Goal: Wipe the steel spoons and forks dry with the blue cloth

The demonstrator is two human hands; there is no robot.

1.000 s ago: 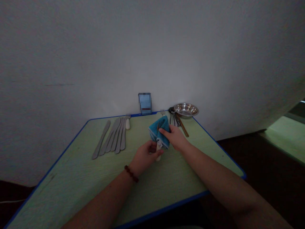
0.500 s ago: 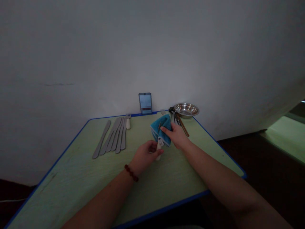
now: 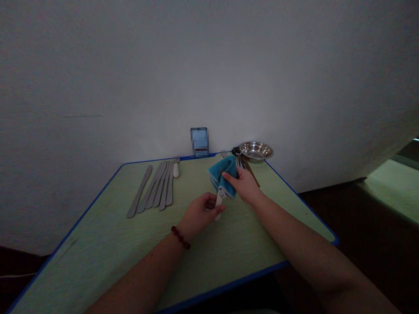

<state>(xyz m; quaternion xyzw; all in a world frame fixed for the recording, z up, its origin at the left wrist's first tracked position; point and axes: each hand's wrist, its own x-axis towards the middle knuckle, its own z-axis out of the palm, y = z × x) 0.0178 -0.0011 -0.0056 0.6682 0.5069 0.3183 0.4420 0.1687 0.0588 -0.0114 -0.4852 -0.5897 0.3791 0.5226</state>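
Note:
My left hand [image 3: 200, 213] is closed on the white handle of a utensil [image 3: 218, 201] over the middle of the green table [image 3: 108, 244]. The utensil's upper end is hidden inside a blue cloth [image 3: 224, 175]. My right hand [image 3: 244, 183] pinches that cloth around it, fingers closed. A bead bracelet is on my left wrist.
Several grey knives [image 3: 153, 189] lie in a row at the back left, with a white-handled fork [image 3: 176, 166] beside them. A metal bowl [image 3: 255, 151] and a pile of cutlery [image 3: 244, 165] sit at the back right corner. A small blurred card [image 3: 199, 142] leans on the wall.
My right hand has slid the blue cloth a little up and to the right along the utensil. More of the white handle shows. My left hand has stayed put.

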